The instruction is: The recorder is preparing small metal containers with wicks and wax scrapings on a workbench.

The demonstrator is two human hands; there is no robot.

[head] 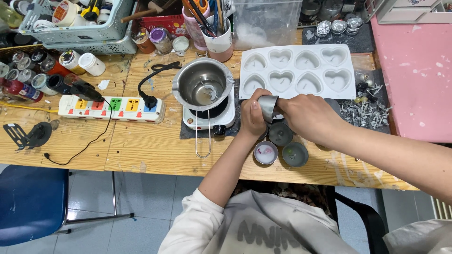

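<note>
Floor: pale grey tiles under the table edge; blue chair seat (30,202) low left, dark chair back (362,218) low right.
Lap: grey-white garment with dark lettering, sleeves pushed up both forearms.
Table (141,155): light wood planks, scuffed, flecked with white drips; pink surface (416,80) butted against the right end.
Small round tins, near edge: three counted; one with white fill and a pink smear (266,153), two dark grey ones (295,154), (280,133) just beside it.
Left hand (253,117): fingers curled closed around the metal cup (268,107), thumb up along its side.
Right hand (308,117): wrapped over the same cup from the other side, closed; fingertips hidden behind the cup.
Metal cup: small, shiny, tilted, held off the table between both hands, above the dark tins and in front of the mould.
Hot plate (212,115): one, white, with a dark knob, on a dark mat.
Steel pot (202,85): one, on the hot plate; thin pale residue at the bottom, wire handle pointing toward the near edge.
Power strip (110,108): one, white with coloured sockets, black plug in the right end.
Heart mould (296,70): one white tray, eight heart cavities in two rows of four.
Wick tabs (365,113): loose metal heap, right of the mould; too many to count.
Far edge: paint bottles (42,75) clustered left, grey baskets (80,28) of tape rolls, cup of pens (219,33), clear plastic tub (266,23).
</note>
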